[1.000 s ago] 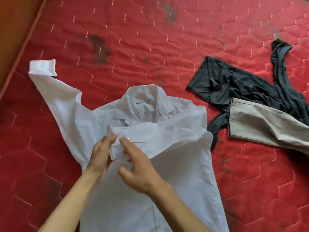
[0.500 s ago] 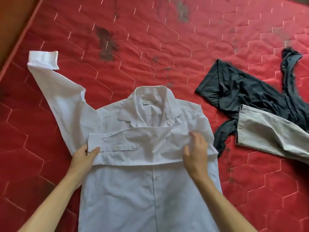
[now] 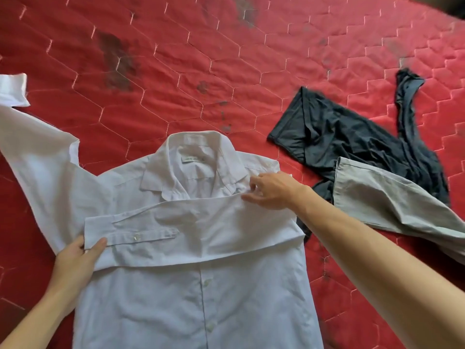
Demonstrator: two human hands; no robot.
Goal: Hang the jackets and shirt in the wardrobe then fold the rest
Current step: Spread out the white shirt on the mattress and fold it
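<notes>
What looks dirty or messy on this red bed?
The red quilted mattress has dark stains: a big smudge beyond the white shirt's spread sleeve, smaller spots near its collar. At the right, a dark grey garment lies crumpled, with a beige trouser leg draped over it.

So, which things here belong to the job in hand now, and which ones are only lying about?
In the job:
- white shirt
- cuff of its folded sleeve, pinched by the left hand
- right hand, at the shirt's shoulder

Lying about for now:
- dark garment, crumpled
- grey garment, partly over it
- red mattress, under everything
</notes>
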